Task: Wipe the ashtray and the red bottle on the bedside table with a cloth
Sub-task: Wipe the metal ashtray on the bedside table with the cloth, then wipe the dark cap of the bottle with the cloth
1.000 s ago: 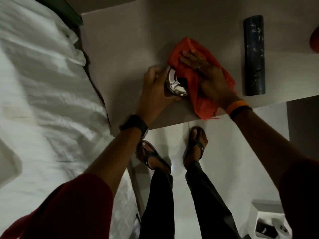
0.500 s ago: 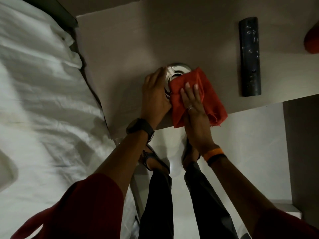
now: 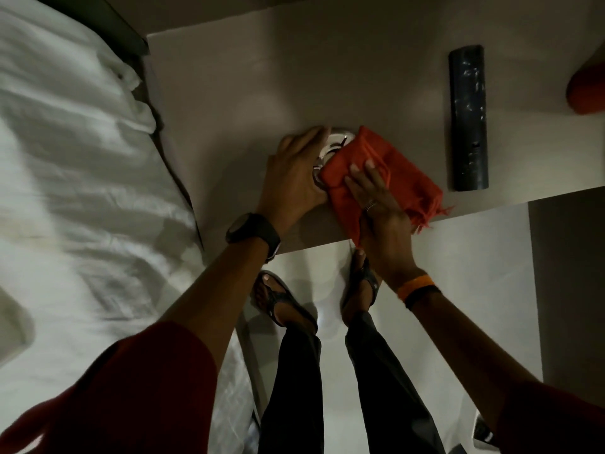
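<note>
Pale glossy floor fills the near ground, where the person's two feet in dark strapped sandals stand below dark trousers, with a white rumpled bed along the left side. Beyond the feet, the grey-brown bedside table begins. At its near edge the right hand presses flat on a folded orange-red cloth, fingers together and spread over the fabric, an orange wristband at the wrist. Just to the left, the left hand, wearing a dark watch, curls its fingers around the side of the shiny round metal ashtray, steadying it on the table; the cloth covers the ashtray's right part. Farther right lies a long black remote control. At the far right edge, the red bottle is partly cut off by the frame.
</note>
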{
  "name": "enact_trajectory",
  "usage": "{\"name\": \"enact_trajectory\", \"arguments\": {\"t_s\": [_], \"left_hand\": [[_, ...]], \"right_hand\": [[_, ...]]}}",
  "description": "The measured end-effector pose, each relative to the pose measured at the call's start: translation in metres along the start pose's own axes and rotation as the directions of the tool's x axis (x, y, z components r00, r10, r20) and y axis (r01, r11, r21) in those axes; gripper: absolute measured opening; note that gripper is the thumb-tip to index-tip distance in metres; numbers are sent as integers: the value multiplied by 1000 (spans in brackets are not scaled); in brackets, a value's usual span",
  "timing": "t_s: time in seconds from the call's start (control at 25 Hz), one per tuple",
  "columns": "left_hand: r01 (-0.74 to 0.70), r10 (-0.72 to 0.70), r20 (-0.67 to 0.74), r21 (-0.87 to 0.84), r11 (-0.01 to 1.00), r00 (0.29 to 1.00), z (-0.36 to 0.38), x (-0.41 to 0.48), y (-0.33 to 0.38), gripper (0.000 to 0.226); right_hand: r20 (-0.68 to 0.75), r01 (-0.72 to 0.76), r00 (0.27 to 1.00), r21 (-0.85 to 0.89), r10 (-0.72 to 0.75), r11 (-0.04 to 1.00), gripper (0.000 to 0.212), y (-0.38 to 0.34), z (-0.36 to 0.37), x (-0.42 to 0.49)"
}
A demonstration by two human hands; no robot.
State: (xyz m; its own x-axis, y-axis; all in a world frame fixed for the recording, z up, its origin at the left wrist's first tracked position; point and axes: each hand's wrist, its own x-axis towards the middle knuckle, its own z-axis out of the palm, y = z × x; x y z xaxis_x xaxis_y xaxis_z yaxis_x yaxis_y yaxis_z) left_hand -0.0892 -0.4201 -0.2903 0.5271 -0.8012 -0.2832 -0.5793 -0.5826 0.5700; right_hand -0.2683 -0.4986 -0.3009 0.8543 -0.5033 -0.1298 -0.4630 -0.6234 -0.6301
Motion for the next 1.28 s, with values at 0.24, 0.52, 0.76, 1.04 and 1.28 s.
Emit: {"name": "enact_trajectory", "arguments": {"t_s": [0.24,0.52,0.76,1.04,1.28], "left_hand": [[20,-23,-110,-27,999,994,8,-7,1,88],[140,-141,-198,-16,990,970,10,-8,8,99],[330,-319,-235,9,944,918,16,-19,27,132],[188,-254,-313,-224,956,915,60,-9,125,77],[282,-406,43,-786,550,913,82,69,200,39]], "right_hand": [[-30,-20,999,21,20,1000,51,-2,-3,72],[-74,-32,997,54,36,998,44,-5,-8,-30],[-263,-213,885,507,385,835,39,-16,-71,-32],[-439,-126,807,526,395,841,26,35,-176,-28],[97,-122,986,-130,135,984,67,122,-125,41]]}}
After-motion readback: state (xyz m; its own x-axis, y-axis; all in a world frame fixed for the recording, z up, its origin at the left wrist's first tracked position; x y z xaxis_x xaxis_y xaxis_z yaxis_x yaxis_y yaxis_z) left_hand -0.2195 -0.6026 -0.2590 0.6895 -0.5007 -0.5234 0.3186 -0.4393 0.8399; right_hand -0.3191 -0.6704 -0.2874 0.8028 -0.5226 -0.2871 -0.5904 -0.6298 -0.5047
